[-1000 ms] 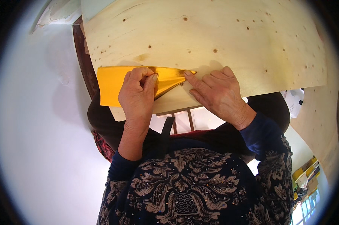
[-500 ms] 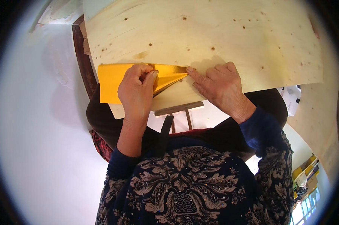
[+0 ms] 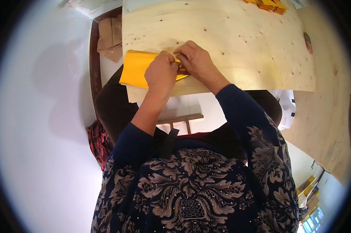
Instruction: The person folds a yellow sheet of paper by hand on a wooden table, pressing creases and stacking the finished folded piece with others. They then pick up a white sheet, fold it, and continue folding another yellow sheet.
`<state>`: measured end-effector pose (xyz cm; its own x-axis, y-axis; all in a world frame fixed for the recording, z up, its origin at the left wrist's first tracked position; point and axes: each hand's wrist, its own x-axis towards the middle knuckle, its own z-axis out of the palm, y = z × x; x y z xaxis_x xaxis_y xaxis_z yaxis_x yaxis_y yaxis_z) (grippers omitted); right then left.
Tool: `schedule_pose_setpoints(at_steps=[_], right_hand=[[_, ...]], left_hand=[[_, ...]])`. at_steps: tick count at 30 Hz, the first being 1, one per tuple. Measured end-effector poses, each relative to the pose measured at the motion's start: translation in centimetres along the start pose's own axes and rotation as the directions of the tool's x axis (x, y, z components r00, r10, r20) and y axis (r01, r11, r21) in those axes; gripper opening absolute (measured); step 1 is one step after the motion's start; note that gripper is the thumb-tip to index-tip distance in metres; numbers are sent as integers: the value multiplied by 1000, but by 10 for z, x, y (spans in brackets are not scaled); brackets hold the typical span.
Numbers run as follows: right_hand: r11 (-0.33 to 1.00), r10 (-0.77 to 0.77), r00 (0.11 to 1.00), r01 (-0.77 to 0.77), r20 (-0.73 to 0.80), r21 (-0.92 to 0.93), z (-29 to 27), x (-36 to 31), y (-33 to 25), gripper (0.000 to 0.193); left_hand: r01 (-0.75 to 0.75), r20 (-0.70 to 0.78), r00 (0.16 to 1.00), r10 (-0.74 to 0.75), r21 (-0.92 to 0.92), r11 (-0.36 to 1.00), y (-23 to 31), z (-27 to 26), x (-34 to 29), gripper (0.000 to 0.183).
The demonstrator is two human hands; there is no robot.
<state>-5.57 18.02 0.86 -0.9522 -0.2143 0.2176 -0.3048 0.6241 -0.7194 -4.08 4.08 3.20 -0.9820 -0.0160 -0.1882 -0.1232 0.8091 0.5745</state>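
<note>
A sheet of shiny gold-yellow paper (image 3: 135,69) lies on the near left part of a pale plywood board (image 3: 237,50), its right end folded to a narrow point. My left hand (image 3: 162,73) rests over the paper's middle, thumb and fingers pinched together on it. Right beside it, my right hand (image 3: 198,64) is closed at the folded end, fingers bent close to the left hand's fingertips. The two hands hide most of the fold, so its exact shape does not show. A bit of the gold edge (image 3: 182,77) shows under the fingers.
Several folded gold paper pieces (image 3: 269,5) lie at the board's far right. Near its right edge is a small red and green object (image 3: 308,42). Brown cardboard (image 3: 110,37) stands left of the board. A white package (image 3: 287,110) sits beside my right knee.
My right hand has moved left from the paper's pointed tip and now meets my left hand. The view has shifted, bringing the folded gold pieces into sight.
</note>
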Motion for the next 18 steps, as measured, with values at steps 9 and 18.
schedule_pose_setpoints(at_steps=[9, 18], right_hand=[[884, -320, 947, 284, -38, -372, 10, -4, 14, 10], [889, -278, 960, 246, -28, -387, 10, -4, 10, 10]], left_hand=[[-518, -147, 799, 583, 324, 792, -20, 15, -49, 34], [-546, 125, 831, 543, 371, 751, -59, 21, -104, 73]])
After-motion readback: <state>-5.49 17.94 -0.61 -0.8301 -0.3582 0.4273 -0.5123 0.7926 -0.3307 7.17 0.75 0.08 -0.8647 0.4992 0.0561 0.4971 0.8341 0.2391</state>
